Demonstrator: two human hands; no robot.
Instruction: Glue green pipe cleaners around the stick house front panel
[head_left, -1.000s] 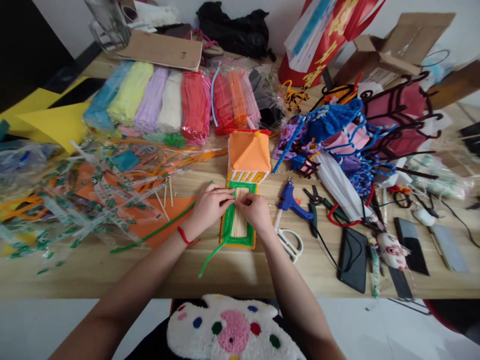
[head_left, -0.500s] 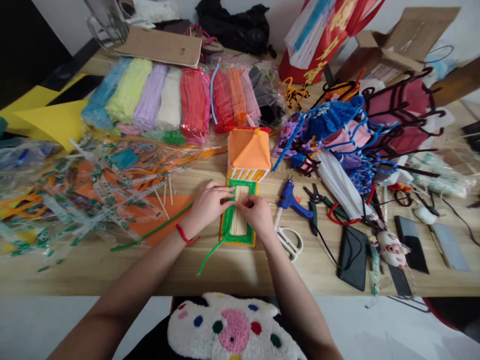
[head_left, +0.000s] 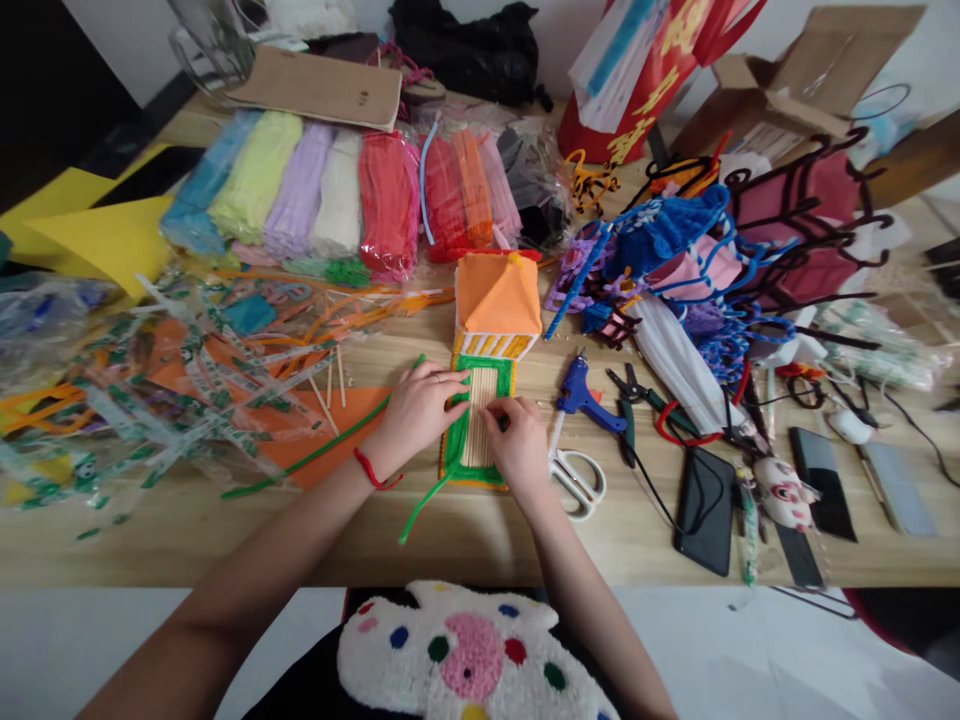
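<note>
A flat panel of pale sticks [head_left: 481, 425] lies on the table, framed by a fuzzy green pipe cleaner border [head_left: 454, 448] with an orange outer edge. My left hand [head_left: 421, 408] rests on the border's left side, fingers stretched out and thumb apart from them. Over the right side of the sticks, my right hand [head_left: 517, 440] has its fingers curled in a pinch; what they hold, if anything, is hidden. A loose green pipe cleaner end [head_left: 421, 508] sticks out from the lower left corner. Behind the panel stands a small model house with an orange roof [head_left: 497, 292].
A blue glue gun [head_left: 589, 396], white-handled scissors [head_left: 581, 487] and pliers [head_left: 637, 390] lie to the right, near a black phone [head_left: 705, 510]. Wrapped pipe cleaner bundles [head_left: 388, 200] line the back. Plastic strips [head_left: 217, 380] and an orange sheet [head_left: 300, 455] spread leftward.
My right hand has shifted slightly down and right, its fingertips now apart from my left thumb. My left hand stays almost in place on the border.
</note>
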